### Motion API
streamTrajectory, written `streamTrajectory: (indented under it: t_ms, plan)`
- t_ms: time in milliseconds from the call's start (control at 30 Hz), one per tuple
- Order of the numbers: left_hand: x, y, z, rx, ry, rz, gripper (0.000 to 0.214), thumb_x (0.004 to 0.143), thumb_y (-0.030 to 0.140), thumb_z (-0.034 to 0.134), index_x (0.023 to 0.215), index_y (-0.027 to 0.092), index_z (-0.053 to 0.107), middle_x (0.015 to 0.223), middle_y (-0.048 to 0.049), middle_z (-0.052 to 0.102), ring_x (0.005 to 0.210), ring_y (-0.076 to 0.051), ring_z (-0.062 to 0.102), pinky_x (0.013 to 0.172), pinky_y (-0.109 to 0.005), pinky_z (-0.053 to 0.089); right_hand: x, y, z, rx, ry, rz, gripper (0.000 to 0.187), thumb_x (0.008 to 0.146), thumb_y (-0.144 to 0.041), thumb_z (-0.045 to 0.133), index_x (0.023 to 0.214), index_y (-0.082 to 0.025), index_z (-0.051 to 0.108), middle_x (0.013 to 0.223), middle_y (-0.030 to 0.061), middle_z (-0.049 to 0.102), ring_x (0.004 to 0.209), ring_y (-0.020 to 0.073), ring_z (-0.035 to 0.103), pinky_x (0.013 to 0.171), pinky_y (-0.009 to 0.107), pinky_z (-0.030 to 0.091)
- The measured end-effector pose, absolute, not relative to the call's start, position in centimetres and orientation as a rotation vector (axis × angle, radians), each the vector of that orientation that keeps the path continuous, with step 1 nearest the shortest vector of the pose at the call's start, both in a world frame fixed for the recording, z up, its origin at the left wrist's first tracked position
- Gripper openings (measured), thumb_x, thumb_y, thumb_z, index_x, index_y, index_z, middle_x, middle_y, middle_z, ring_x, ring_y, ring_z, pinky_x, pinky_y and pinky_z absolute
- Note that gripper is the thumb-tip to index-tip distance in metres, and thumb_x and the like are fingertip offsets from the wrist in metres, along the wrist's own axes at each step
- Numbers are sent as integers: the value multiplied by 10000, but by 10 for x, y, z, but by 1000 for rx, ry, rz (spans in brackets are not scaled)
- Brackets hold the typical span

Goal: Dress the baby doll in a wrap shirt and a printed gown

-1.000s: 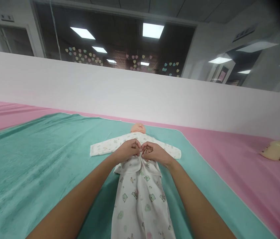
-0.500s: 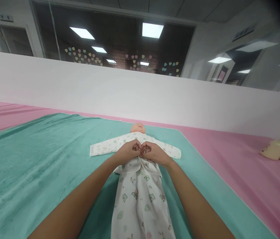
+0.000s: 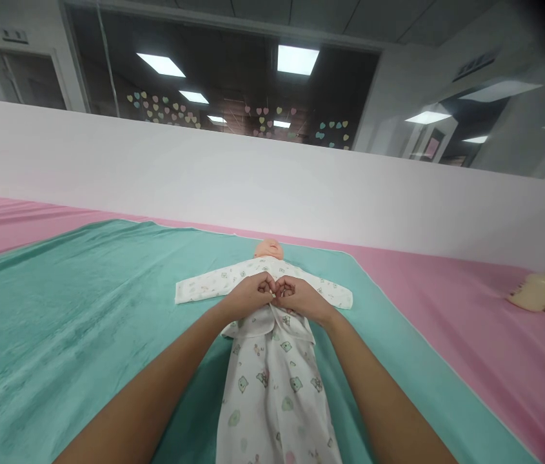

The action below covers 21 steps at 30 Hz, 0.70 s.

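A baby doll [image 3: 269, 249] lies on its back, head away from me, on a teal blanket [image 3: 83, 309]. It wears a white, animal-print baby top [image 3: 204, 285] with both sleeves spread out sideways, and matching baby pants [image 3: 272, 393] reach toward me. Over the front of the top, my left hand [image 3: 255, 291] is closed, its fingers pinching the fabric at the middle. Pressed up against it, my right hand [image 3: 298, 296] is closed on the same front opening. Below my hands the two front edges part slightly. My fingers hide the exact spot being pinched.
A pink cover [image 3: 446, 290] spreads under and around the blanket. At the far right lies a pale yellow object [image 3: 538, 290] beside a skin-coloured part, cut off by the frame. A white wall [image 3: 233, 180] with windows above it stands behind the doll.
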<state>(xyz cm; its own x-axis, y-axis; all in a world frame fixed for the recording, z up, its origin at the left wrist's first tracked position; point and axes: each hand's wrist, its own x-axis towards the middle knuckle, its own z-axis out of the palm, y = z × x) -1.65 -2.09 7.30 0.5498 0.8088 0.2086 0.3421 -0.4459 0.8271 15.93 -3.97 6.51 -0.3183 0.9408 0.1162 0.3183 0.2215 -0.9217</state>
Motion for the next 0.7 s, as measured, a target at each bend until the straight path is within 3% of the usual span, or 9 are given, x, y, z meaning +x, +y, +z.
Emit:
streamTrajectory:
  t_ms: [700]
  plan:
    - [-18, -12, 65, 1878, 823, 780, 119, 679, 182, 462, 778, 200, 527, 585, 60, 411, 522, -85, 338, 473, -197, 242, 161, -37, 63, -1147, -1763, 1143, 277, 650, -349, 690, 831, -205, 539, 730, -34, 532, 542, 82, 468, 488, 229, 359]
